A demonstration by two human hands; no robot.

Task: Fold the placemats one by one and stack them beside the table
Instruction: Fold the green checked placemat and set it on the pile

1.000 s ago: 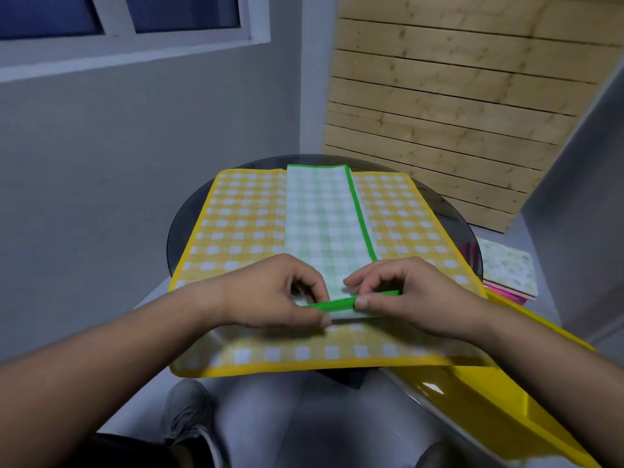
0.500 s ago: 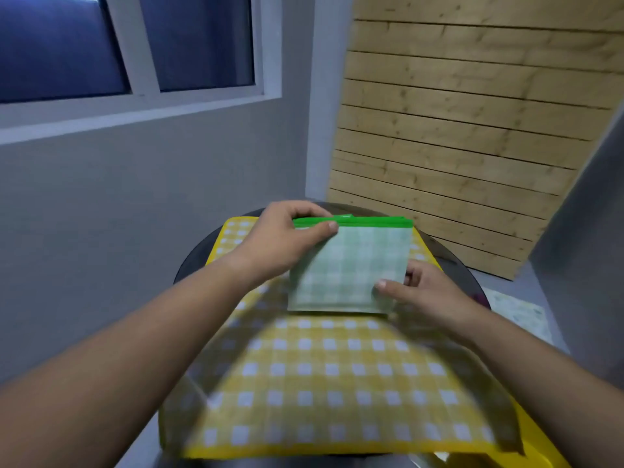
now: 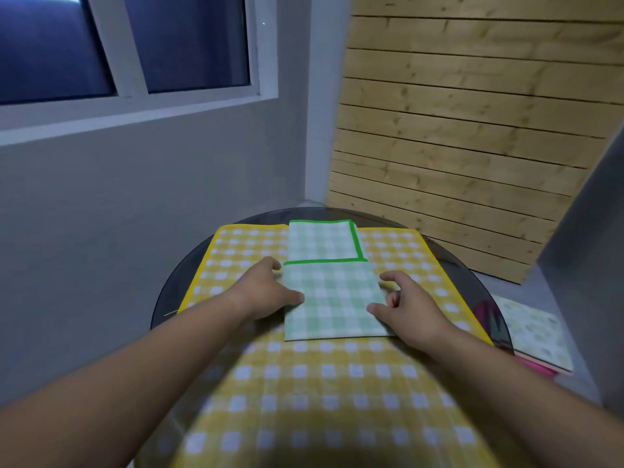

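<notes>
A green checked placemat (image 3: 332, 298) with a bright green border lies folded on top of a yellow checked placemat (image 3: 304, 393), which is spread flat over the round dark glass table (image 3: 169, 298). The near flap of the green mat is folded away from me, its green edge lying across the middle. My left hand (image 3: 266, 292) rests at the flap's left edge, thumb on the cloth. My right hand (image 3: 405, 309) rests at its right edge, fingers curled and touching the cloth. Neither hand lifts the mat.
Folded mats (image 3: 533, 336) lie stacked low to the right of the table, a pale patterned one above a pink one. A grey wall with a window is at the left. A slatted wooden panel (image 3: 472, 130) leans behind the table.
Both hands carried the green mat's near end up and away from me, then laid it down. The long strip is now half its length, and the hands sit at its sides.
</notes>
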